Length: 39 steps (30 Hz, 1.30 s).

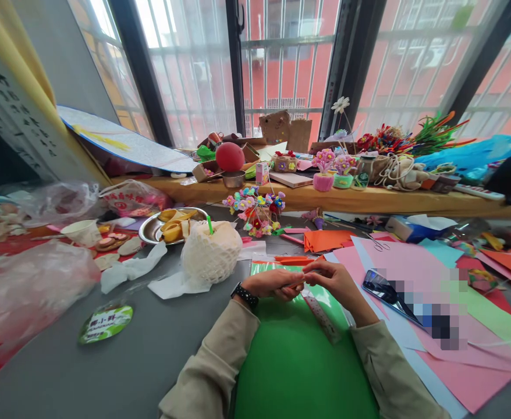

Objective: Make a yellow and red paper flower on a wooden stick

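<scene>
Over the green mat, my two hands meet at their fingertips. My left hand, with a dark watch at the wrist, has its fingers curled closed. Thumb and forefinger of my right hand are pinched together against the left fingertips. Whatever lies between them is too small or hidden to make out. A whitish ruler lies slanted on the mat just below the hands. Narrow orange paper strips lie just beyond them, at the mat's far edge.
A netted white coconut with a green straw and a steel bowl with banana peels stand left. At right, a phone and scissors lie on pink paper. Craft flowers stand behind; plastic bags lie far left.
</scene>
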Each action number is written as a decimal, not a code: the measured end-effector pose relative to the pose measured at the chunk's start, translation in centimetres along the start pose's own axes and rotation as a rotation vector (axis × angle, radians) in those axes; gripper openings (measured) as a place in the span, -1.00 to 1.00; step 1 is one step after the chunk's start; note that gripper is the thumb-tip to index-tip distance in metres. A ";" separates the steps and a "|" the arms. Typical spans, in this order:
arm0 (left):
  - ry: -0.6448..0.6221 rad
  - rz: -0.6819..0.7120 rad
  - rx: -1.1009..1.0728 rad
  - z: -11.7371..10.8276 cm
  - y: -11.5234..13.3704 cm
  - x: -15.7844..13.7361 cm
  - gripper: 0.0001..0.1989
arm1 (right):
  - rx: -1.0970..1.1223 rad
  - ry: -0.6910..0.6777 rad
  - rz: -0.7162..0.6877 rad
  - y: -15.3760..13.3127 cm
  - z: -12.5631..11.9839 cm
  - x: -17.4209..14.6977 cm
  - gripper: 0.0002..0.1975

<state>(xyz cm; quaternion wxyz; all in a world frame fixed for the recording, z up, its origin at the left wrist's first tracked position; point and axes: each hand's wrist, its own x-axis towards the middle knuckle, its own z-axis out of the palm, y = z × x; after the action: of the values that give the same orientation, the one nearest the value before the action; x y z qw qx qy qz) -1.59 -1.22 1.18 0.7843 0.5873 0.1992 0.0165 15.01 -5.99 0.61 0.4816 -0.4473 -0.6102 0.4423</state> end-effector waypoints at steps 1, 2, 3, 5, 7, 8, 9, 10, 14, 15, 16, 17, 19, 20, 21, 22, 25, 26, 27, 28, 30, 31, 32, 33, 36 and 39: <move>0.002 0.004 -0.004 0.0 0.0 0.0 -0.63 | -0.005 0.007 -0.003 0.0 0.0 0.0 -0.82; 0.009 0.005 0.002 0.1 -0.1 0.1 -0.62 | -0.011 0.011 -0.004 0.0 0.0 0.0 -0.83; 0.016 0.005 0.015 0.1 -0.1 0.1 -0.61 | -0.016 0.015 -0.003 0.0 0.0 0.0 -0.83; 0.021 0.002 0.051 0.1 -0.2 0.0 -0.63 | -0.024 0.017 0.008 0.1 0.0 0.1 -0.82; 0.014 -0.007 0.111 0.0 -0.2 0.0 -0.67 | -0.022 0.009 0.027 0.3 -0.1 0.2 -0.82; 0.017 -0.010 0.164 0.0 -0.2 0.0 -0.67 | -0.020 0.004 0.038 0.3 -0.1 0.2 -0.81; 0.033 -0.012 0.238 -0.1 -0.2 0.1 -0.66 | -0.019 -0.001 0.049 0.4 -0.1 0.2 -0.81; 0.071 -0.009 0.329 -0.1 -0.2 0.2 -0.66 | -0.023 -0.005 0.057 0.5 -0.2 0.3 -0.80; 0.333 0.129 0.742 0.2 -0.2 1.0 -0.69 | -0.069 0.010 0.074 1.0 -0.9 0.3 -0.77; 0.421 0.190 0.856 0.3 -0.2 1.2 -0.69 | -0.074 0.029 0.079 1.1 -1.1 0.4 -0.76; 0.503 0.249 0.961 0.4 -0.3 1.4 -0.68 | -0.071 0.053 0.086 1.2 -1.3 0.4 -0.74; 0.572 0.294 1.052 0.5 -0.4 1.6 -0.67 | -0.062 0.079 0.096 1.3 -1.4 0.4 -0.74; 0.655 0.343 1.167 0.5 -0.6 2.0 -0.66 | -0.030 0.122 0.120 1.4 -1.5 0.5 -0.73; 0.671 0.350 1.189 0.5 -0.7 2.2 -0.64 | -0.011 0.138 0.134 1.4 -1.5 0.5 -0.73; 0.682 0.352 1.195 0.5 -0.9 2.3 -0.62 | 0.008 0.151 0.148 1.4 -1.5 0.5 -0.73; 0.696 0.353 1.193 0.5 -1.0 2.4 -0.60 | 0.025 0.164 0.164 1.4 -1.4 0.6 -0.73; 0.749 0.338 1.177 0.4 -1.4 2.7 -0.56 | 0.052 0.195 0.214 1.3 -1.0 0.6 -0.72; 0.757 0.328 1.171 0.3 -1.5 2.8 -0.56 | 0.053 0.204 0.228 1.3 -0.9 0.6 -0.71; 0.763 0.318 1.163 0.3 -1.6 2.9 -0.56 | 0.048 0.209 0.235 1.4 -0.8 0.7 -0.71; 0.764 0.309 1.150 0.2 -1.6 2.9 -0.56 | 0.036 0.210 0.233 1.4 -0.8 0.7 -0.70; 0.749 0.300 1.109 0.1 -1.6 3.1 -0.55 | -0.028 0.202 0.209 1.6 -0.9 0.8 -0.69; 0.733 0.298 1.081 0.1 -1.6 3.1 -0.55 | -0.085 0.190 0.196 1.8 -0.9 0.9 -0.69; 0.712 0.295 1.049 0.0 -1.6 3.1 -0.55 | -0.154 0.173 0.190 2.0 -1.0 0.9 -0.67; 0.690 0.290 1.015 -0.1 -1.6 3.1 -0.55 | -0.226 0.153 0.192 2.2 -1.1 1.0 -0.65; 0.648 0.270 0.926 -0.2 -1.6 3.1 -0.57 | -0.373 0.084 0.247 2.7 -1.3 1.3 -0.55; 0.643 0.267 0.866 -0.1 -1.5 3.1 -0.59 | -0.396 0.053 0.279 2.9 -1.3 1.4 -0.49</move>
<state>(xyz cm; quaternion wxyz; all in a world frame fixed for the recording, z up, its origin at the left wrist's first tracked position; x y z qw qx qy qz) 0.91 -0.80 -1.11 0.3621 0.8415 0.3409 0.2109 16.43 -3.89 -1.72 0.3347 -0.6246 -0.6045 0.3641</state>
